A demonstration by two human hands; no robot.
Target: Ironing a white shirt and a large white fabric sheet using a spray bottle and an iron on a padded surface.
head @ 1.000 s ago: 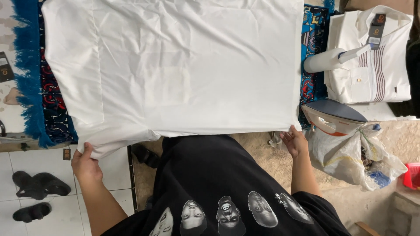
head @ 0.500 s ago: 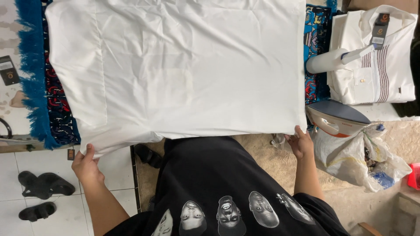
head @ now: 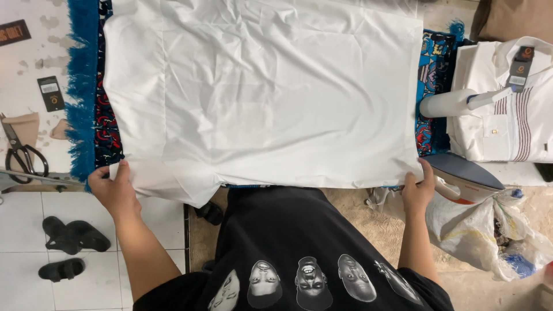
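Blue rug (head: pixel 86 86) under white cloth (head: pixel 265 92); I keep left hand (head: pixel 115 190) at 8 and right hand (head: pixel 417 193) at 4 pinching its corners, pulling evenly taut

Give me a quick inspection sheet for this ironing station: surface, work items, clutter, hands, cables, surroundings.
Surface: blue fringed patterned cloth covers the table under the work.
Job's things: white garment spread flat, creased.
Clutter: clothes iron at right edge; spray bottle on folded striped shirt; scissors at left.
Grippers: left hand grips the near-left corner; right hand grips the near-right corner.
Cables: nothing seen.
Surroundings: black sandals on tiled floor; plastic bag below iron.
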